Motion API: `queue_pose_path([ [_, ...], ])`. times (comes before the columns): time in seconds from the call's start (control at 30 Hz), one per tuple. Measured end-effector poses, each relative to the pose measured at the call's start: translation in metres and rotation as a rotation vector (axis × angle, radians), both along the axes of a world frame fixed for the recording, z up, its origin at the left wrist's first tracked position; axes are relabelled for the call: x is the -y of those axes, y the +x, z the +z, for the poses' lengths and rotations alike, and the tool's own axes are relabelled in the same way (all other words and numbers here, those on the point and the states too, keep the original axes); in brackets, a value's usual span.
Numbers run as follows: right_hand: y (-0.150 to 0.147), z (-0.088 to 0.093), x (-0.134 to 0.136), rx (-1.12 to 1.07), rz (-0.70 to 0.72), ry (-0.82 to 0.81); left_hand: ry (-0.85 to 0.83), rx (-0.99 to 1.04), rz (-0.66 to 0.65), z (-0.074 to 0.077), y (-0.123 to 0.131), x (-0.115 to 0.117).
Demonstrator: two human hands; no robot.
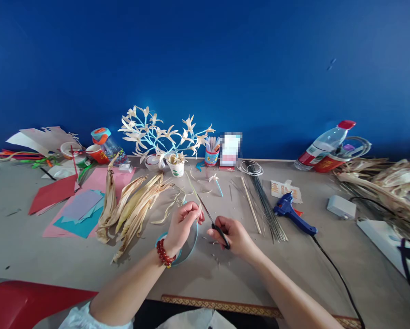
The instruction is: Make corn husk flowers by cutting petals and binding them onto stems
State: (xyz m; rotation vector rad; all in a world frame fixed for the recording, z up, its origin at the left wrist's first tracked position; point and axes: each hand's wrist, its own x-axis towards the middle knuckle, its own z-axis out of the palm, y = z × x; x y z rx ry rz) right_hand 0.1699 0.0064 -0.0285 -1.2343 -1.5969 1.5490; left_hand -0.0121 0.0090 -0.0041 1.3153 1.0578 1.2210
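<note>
My left hand [183, 225] is closed in a pinch on a thin, pale strip of corn husk [192, 184] that points away from me. In my right hand [235, 236] is a pair of scissors [222, 236] with black handles, its blades reaching up beside the left fingertips. Whether the blades touch the strip I cannot tell. Under my left wrist lies a roll of light blue tape [161, 238], partly hidden. Small husk scraps [216, 256] are scattered below the scissors. Left of my hands lie dried corn husks [136, 210]. Beyond them a small husk flower [214, 178] has a blue stem.
Husk flowers on blue branches [157, 132] stand in a white cup [176, 168]. To the right are a wooden stick [250, 204], wires [270, 208], a blue glue gun [296, 215] with its cord and a leaning bottle [323, 146]. Coloured paper [54, 194] lies left.
</note>
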Motion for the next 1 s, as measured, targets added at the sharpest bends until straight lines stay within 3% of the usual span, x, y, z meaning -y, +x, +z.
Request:
queue_pose_path([
  [0.13,0.002,0.001,-0.003,-0.073,-0.061,-0.019,-0.022,-0.018,-0.052,0.003,0.0,0.001],
  [0.33,0.003,0.01,-0.003,-0.354,-0.142,0.036,-0.133,-0.131,-0.389,0.001,0.001,0.004],
  [0.47,0.004,0.014,-0.001,-0.332,-0.095,0.032,-0.154,-0.147,-0.479,-0.005,0.001,0.003],
  [0.67,0.004,0.007,0.001,-0.4,-0.086,0.075,-0.236,0.044,-0.363,-0.001,0.003,0.002],
  [0.83,0.0,0.007,0.003,-0.495,-0.157,0.146,-0.168,0.148,-0.313,-0.003,0.007,0.005],
  [1.0,0.002,0.012,-0.001,-0.387,-0.163,0.009,-0.078,0.134,-0.219,-0.005,0.005,0.004],
])
